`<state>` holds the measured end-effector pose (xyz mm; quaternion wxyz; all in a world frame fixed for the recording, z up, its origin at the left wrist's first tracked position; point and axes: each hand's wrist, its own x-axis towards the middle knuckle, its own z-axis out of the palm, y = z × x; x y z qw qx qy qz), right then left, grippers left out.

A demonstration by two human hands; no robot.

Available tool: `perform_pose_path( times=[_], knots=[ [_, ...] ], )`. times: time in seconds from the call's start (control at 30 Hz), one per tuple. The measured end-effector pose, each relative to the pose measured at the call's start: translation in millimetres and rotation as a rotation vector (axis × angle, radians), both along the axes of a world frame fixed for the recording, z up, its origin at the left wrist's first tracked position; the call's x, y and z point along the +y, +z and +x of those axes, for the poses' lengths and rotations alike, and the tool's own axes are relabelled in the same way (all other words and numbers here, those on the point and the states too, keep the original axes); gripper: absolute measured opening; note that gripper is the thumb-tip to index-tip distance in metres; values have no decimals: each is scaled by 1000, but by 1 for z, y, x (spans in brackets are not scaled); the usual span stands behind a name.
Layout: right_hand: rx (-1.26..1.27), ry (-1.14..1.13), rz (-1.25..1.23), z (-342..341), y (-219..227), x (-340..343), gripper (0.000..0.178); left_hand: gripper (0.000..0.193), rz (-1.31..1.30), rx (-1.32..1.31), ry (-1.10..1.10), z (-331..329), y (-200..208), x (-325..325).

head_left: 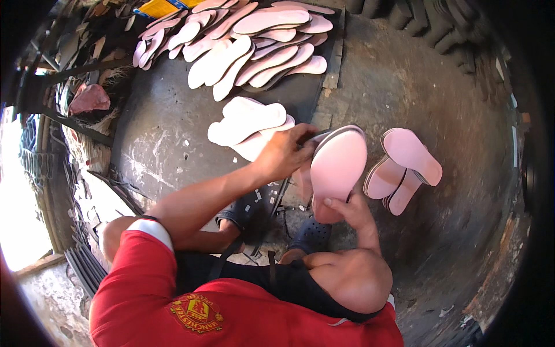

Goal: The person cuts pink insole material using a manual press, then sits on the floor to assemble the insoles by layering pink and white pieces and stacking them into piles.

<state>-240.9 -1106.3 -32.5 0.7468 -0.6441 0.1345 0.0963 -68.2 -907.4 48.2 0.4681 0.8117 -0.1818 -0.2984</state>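
Observation:
My right hand (354, 213) grips the narrow end of a pink-topped sandal sole (341, 159) with dark layered edges, thumb on its upper face. The sole is tilted up over the floor, wide end pointing away. At its upper left, my left hand (288, 151) is closed on the dark edge of another sole (302, 180), mostly hidden behind the first. Just beyond my left hand, a few loose pink soles (245, 120) lie overlapping on the dark board. To the right, a small group of pink soles (411, 155) rests on the floor, one across the others.
A large heap of pink soles (272, 22) covers the far end of the dark board (156, 127). Dark stacked pieces (445, 29) stand at the far right. Wooden bars and scraps (89, 99) line the left side. My feet in dark clogs (312, 234) are below my hands.

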Motion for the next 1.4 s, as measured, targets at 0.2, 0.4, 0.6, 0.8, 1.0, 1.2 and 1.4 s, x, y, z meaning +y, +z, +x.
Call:
perform_pose_path(
  times=[0.2, 0.4, 0.6, 0.8, 1.0, 1.2, 1.4],
  knots=[
    [243, -61, -1063, -42, -1, 6, 93, 85, -299, -156, -259, -13, -76, -15],
    [34, -251, -1026, -74, -58, 8, 73, 84, 90, -620, -960, -10, -58, -56],
    [-194, -352, -1164, -89, -86, -1, 72, 65, -198, -651, -902, -68, -24, -87],
    [115, -79, -1379, -76, -66, -4, 70, 60, 112, -402, -860, -30, -119, -64],
    [-125, -462, -1099, -103, -71, -2, 76, 58, -173, -606, -986, -70, -29, -103],
    [12, -305, -1390, -99, -51, -6, 75, 69, 70, -521, -887, -38, -95, -75],
    [29, -391, -820, -90, -29, -13, 67, 77, -200, 426, -531, -31, -73, -92]
  ],
)
